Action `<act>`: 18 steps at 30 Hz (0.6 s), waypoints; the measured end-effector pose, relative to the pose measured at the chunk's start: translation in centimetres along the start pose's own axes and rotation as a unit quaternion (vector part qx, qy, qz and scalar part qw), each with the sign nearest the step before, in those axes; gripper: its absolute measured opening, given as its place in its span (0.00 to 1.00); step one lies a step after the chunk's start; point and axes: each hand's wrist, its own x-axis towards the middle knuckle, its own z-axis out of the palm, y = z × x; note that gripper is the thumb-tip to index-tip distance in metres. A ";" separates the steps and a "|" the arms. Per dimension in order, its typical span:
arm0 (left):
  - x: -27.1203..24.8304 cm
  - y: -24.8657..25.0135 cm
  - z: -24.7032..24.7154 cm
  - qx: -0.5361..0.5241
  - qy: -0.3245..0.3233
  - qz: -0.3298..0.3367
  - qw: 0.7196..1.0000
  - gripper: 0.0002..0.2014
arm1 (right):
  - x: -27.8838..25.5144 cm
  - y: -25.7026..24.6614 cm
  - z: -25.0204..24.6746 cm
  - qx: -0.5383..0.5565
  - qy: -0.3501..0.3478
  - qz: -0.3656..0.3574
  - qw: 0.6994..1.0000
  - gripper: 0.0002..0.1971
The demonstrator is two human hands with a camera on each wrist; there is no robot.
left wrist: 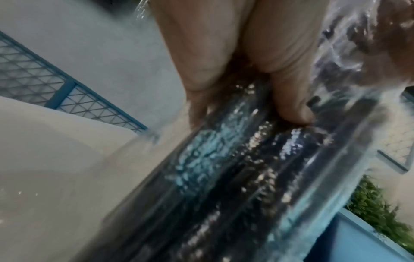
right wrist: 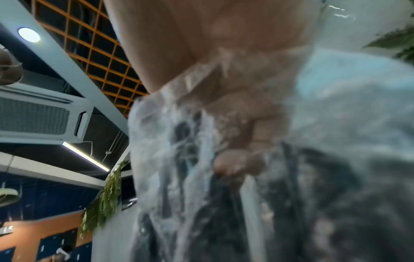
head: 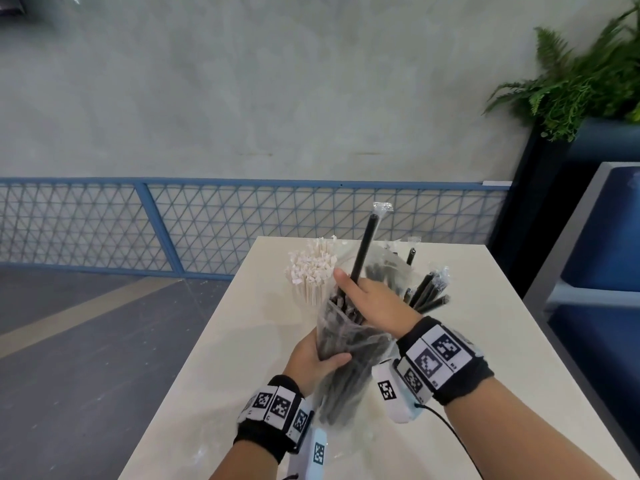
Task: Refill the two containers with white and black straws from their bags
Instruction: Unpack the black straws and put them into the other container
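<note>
A clear plastic bag of black straws (head: 346, 355) stands tilted above the table (head: 221, 362). My left hand (head: 317, 358) grips its middle from the left; in the left wrist view my fingers (left wrist: 291, 99) wrap the crinkled bag (left wrist: 224, 177). My right hand (head: 374, 306) reaches into the bag's mouth and grips black straws, and one wrapped black straw (head: 363, 251) sticks up past the thumb. Behind, white paper-wrapped straws (head: 311, 271) stand bunched in a container. Further right, several black straws (head: 427, 294) lean in another container, half hidden by my right hand.
A blue mesh railing (head: 207, 223) runs behind the table's far edge, with grey floor to the left. A blue seat (head: 602, 271) and a dark planter with ferns (head: 581, 88) stand close on the right. Thin clear plastic lies on the table near me.
</note>
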 end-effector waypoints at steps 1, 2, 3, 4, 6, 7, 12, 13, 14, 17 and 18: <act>0.0 0.0 0.1 -0.003 0.010 0.005 1.000 0.18 | 0.1 0.1 0.2 -0.019 0.015 -0.007 1.000 0.30; 0.1 -0.1 0.0 -0.009 0.017 0.008 1.000 0.17 | 0.2 0.2 0.3 -0.040 0.038 -0.016 0.998 0.28; 0.1 -0.1 0.0 -0.015 0.020 0.008 1.000 0.16 | 0.3 0.4 0.4 -0.055 0.071 -0.030 0.995 0.26; 0.0 -0.3 -0.1 -0.019 0.021 0.007 1.000 0.16 | 0.5 0.6 0.5 -0.051 0.123 -0.050 0.990 0.24; 0.0 -0.5 -0.3 -0.028 0.023 0.007 0.999 0.16 | 0.6 0.8 0.3 0.006 0.242 -0.101 0.965 0.14; 0.0 -0.6 -0.3 -0.034 0.024 0.007 0.999 0.16 | 0.5 0.8 0.1 0.041 0.283 -0.121 0.950 0.11; 0.0 -0.6 -0.1 -0.047 0.024 0.005 0.999 0.15 | 0.8 2.1 0.3 -0.036 0.167 -0.055 0.984 0.12; 0.0 -0.6 0.0 -0.051 0.025 0.004 0.998 0.16 | 0.7 2.3 0.5 -0.073 0.124 -0.042 0.989 0.12; -0.1 -0.6 0.1 -0.055 0.026 0.004 0.998 0.16 | 0.6 2.5 0.7 -0.083 0.108 -0.038 0.990 0.11; 0.0 -0.8 0.0 -0.067 0.031 0.002 0.997 0.17 | 0.0 2.7 1.0 -0.015 0.169 -0.066 0.983 0.11; 0.0 -0.8 -0.1 -0.071 0.033 0.003 0.997 0.17 | -0.2 2.7 1.0 -0.021 0.179 -0.072 0.981 0.13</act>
